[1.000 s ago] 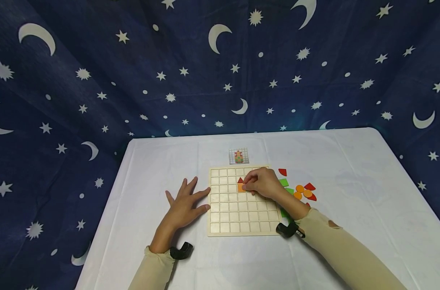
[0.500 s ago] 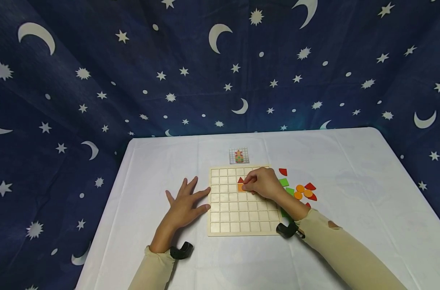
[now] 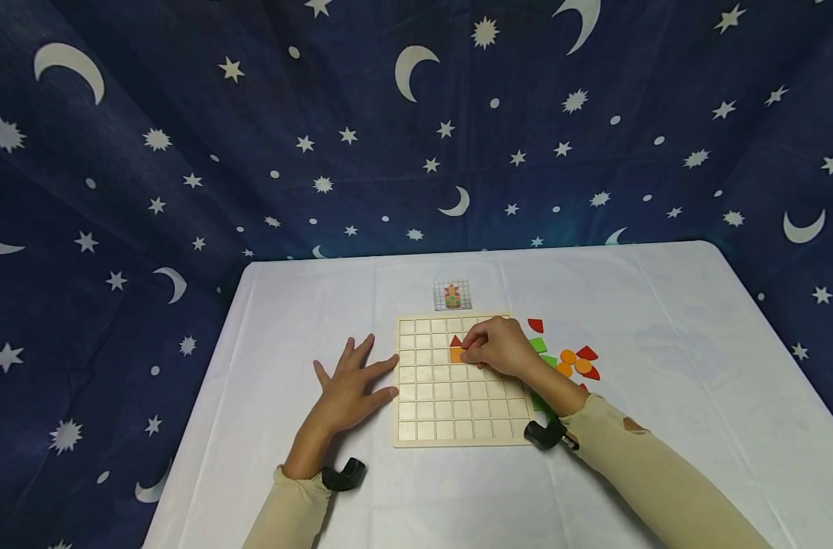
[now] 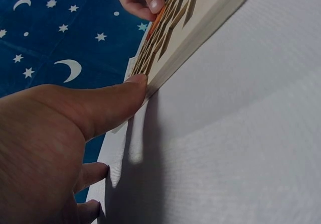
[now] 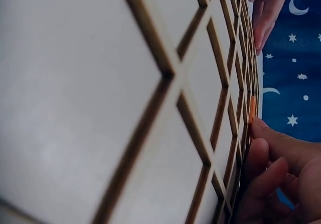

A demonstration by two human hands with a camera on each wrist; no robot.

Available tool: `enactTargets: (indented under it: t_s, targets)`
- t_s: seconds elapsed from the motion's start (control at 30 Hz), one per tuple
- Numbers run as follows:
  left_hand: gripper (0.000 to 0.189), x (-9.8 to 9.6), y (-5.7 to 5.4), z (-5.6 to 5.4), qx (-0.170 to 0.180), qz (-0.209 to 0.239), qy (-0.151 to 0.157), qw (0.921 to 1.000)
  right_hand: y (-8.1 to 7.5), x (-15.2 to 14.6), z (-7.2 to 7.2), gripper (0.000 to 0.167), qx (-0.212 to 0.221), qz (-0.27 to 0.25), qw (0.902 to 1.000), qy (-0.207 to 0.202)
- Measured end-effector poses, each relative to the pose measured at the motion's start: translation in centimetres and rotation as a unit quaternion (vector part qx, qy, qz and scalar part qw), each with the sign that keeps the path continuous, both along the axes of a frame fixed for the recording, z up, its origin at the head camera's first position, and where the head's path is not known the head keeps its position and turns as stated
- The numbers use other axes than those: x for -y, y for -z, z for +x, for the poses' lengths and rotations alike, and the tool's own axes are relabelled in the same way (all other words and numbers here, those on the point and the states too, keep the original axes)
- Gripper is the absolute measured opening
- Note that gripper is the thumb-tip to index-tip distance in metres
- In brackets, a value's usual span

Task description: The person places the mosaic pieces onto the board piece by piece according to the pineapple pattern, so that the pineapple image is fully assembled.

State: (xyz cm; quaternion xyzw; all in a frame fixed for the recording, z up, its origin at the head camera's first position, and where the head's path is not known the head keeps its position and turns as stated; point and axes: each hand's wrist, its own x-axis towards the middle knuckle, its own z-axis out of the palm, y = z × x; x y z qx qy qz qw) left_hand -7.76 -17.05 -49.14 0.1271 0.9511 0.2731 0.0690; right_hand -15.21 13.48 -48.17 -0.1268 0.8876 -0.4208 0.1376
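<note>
A pale wooden board (image 3: 433, 412) with a square grid lies on the white table. On it sit a red triangle tile (image 3: 455, 341) and, just below that, an orange square tile (image 3: 456, 355). My right hand (image 3: 501, 349) is over the board, curled fingers and thumb at the orange square's right edge; the right wrist view shows the thumb tip against the orange tile (image 5: 252, 109). The fingers partly hide this contact. My left hand (image 3: 345, 393) is spread, its thumb and index fingertip touching the board's left edge. The left wrist view shows the thumb (image 4: 118, 101) on that edge.
Beyond the board lies a small pattern card (image 3: 453, 295) with a coloured figure. Right of the board are several green tiles (image 3: 537, 345), orange discs (image 3: 568, 357) and red tiles (image 3: 536, 325), some partly behind my right forearm. A starry blue cloth (image 3: 361, 99) hangs behind the table.
My right hand's thumb and fingers have shifted very slightly at the orange square. My left hand and the board have not moved.
</note>
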Motion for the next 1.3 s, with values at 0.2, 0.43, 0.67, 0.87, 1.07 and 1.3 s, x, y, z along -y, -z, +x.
enactTargets:
  t_s: [0.2, 0.43, 0.67, 0.87, 1.07, 1.3]
  targets:
    - [0.055, 0.0, 0.1, 0.0, -0.010, 0.000, -0.001, 1.0000, -0.1, -0.6, 0.0, 0.010, 0.023, -0.019, 0.9995, 0.003]
    - [0.055, 0.0, 0.1, 0.0, -0.005, -0.001, -0.002, 1.0000, -0.8, -2.4, -0.3, 0.011, 0.017, -0.001, 0.9991, 0.039]
    - [0.055, 0.0, 0.1, 0.0, 0.000, -0.002, -0.002, 1.0000, -1.4, -5.2, -1.0, 0.012, -0.026, 0.038, 0.9966, 0.068]
    - [0.056, 0.0, 0.1, 0.0, 0.001, -0.006, -0.001, 1.0000, -1.8, -7.8, -1.7, 0.019, -0.041, 0.074, 0.9919, 0.095]
    - [0.056, 0.0, 0.2, 0.0, 0.003, -0.006, -0.001, 1.0000, -1.7, -10.0, -2.2, 0.023, -0.036, 0.095, 0.9888, 0.109]
    - [0.055, -0.1, 0.3, 0.0, -0.010, -0.001, -0.001, 1.0000, -0.7, -11.3, -2.5, 0.026, -0.017, 0.119, 0.9873, 0.105]
